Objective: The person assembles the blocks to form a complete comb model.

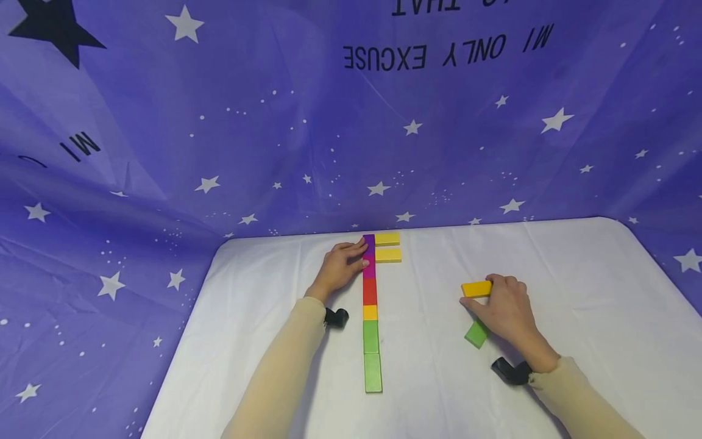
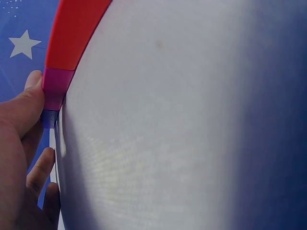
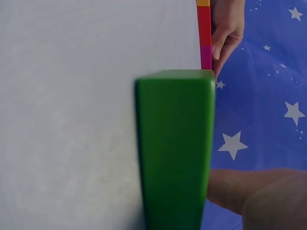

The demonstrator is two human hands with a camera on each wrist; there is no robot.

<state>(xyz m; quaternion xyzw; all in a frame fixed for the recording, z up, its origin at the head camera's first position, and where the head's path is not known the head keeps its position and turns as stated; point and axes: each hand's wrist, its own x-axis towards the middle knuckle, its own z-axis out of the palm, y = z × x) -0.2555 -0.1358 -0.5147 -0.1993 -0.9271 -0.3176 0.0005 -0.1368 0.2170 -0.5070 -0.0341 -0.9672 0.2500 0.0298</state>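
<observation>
A straight column of coloured blocks runs along the white table. From its far end come a purple block (image 1: 369, 239), a magenta block (image 1: 370, 271), a red block (image 1: 370, 291), a small orange block (image 1: 370, 313) and two green ones, the nearest green block (image 1: 373, 373) last. My left hand (image 1: 339, 268) rests against the left side of the purple and magenta blocks, fingers extended. To the right, my right hand (image 1: 510, 308) holds an orange block (image 1: 475, 289) between thumb and fingers. Under that hand lies a loose green block (image 1: 477, 335), large in the right wrist view.
Two yellow blocks (image 1: 388, 255) lie crosswise against the column's right side at its far end. A purple cloth (image 1: 307, 152) with stars and lettering hangs behind the white table (image 1: 428, 378). Black devices (image 1: 511, 371) are worn at both wrists.
</observation>
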